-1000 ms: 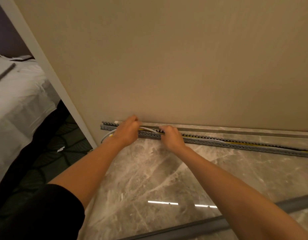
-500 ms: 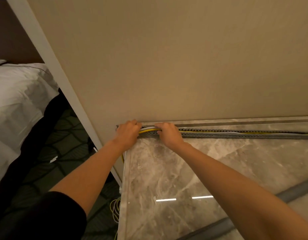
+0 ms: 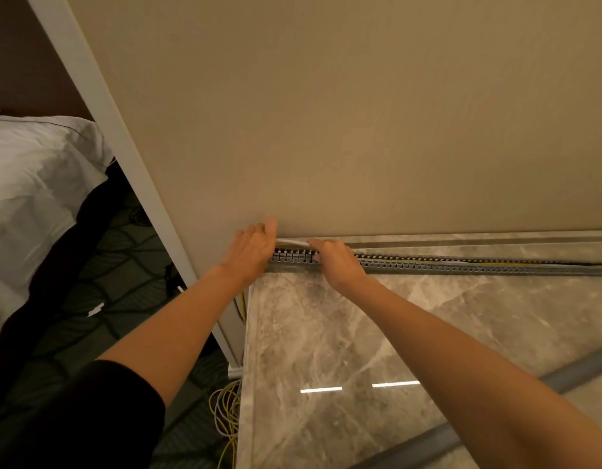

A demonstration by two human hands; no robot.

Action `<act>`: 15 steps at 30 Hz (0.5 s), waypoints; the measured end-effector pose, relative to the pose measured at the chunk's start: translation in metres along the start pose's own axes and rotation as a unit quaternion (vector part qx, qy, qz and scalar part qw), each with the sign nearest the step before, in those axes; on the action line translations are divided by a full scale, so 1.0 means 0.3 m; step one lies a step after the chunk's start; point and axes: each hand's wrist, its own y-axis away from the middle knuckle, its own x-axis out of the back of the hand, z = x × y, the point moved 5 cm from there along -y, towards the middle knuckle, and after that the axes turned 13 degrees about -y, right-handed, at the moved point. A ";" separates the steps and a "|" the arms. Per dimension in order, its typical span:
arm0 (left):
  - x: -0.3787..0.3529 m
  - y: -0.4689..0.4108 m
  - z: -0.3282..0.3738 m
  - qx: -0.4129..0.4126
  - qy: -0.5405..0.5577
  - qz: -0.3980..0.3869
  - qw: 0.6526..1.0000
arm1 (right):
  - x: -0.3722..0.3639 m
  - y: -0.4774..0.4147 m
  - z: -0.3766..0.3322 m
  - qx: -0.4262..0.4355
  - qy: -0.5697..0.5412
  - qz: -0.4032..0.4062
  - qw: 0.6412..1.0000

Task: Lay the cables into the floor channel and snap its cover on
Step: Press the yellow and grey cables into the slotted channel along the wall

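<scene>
A grey slotted floor channel (image 3: 462, 265) runs along the foot of the beige wall. White and yellow cables (image 3: 292, 243) lie along it and stretch between my two hands at its left end. My left hand (image 3: 253, 250) grips the cables at the channel's left end, fingers curled over them against the wall. Just to the right, my right hand (image 3: 336, 260) presses down on the cables over the channel, fingers curled. The long grey cover (image 3: 570, 374) lies loose on the marble floor at the lower right, partly hidden by my right arm.
Spare yellow and grey cable loops (image 3: 226, 414) hang at the marble floor's left edge. A white door frame (image 3: 123, 137) rises to the left, with a bed (image 3: 32, 184) and dark patterned carpet (image 3: 99, 292) beyond it. The wall (image 3: 360, 113) fills the upper view.
The view has swung left and down, so the channel now looks level. Both hands stay at the channel's left end with the cables between them; the spare cable loops have come into sight.
</scene>
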 end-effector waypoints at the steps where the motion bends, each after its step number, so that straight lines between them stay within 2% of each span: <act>1: -0.004 -0.004 -0.005 -0.003 -0.005 0.003 1.000 | -0.001 -0.004 0.000 -0.002 0.004 0.000 1.000; 8: -0.049 0.023 -0.071 -0.005 -0.047 -0.018 0.999 | -0.013 -0.016 0.015 -0.003 0.018 -0.002 1.000; 12: -0.074 0.059 -0.135 0.030 0.011 -0.026 0.999 | -0.014 -0.033 0.024 -0.004 0.018 -0.003 1.000; 15: -0.127 0.088 -0.176 0.102 0.133 -0.052 0.984 | -0.015 -0.033 0.023 -0.008 0.028 -0.005 1.000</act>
